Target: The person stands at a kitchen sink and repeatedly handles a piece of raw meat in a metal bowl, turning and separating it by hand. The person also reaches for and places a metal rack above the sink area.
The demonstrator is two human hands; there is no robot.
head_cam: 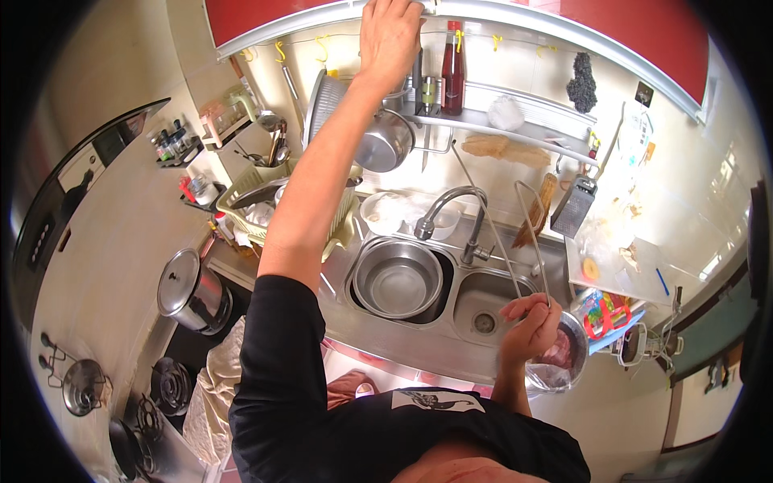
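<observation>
My left hand (pixel 391 36) is raised to the lower edge of a red wall cabinet (pixel 290 15), its fingertips partly cut off by the picture's top. Whether it grips that edge is not clear. Thin bent metal rods (pixel 534 235) rise from my right hand (pixel 534 326), which is closed around their lower ends. Behind these rods is the right sink basin (pixel 468 302). A steel basin of water (pixel 397 281) sits in the left sink, under a curved faucet (pixel 453 196). Beside my right hand, a bowl (pixel 577 362) holds raw meat (pixel 561 350) and clear plastic.
A wall shelf (pixel 513 130) carries a red bottle (pixel 453 72); a steel pan (pixel 386 142) and grater (pixel 574 205) hang nearby. My left arm crosses before a dish rack (pixel 253 199). A lidded pot (pixel 190 290) stands on the stove, left; a cutting board (pixel 616 281) lies right.
</observation>
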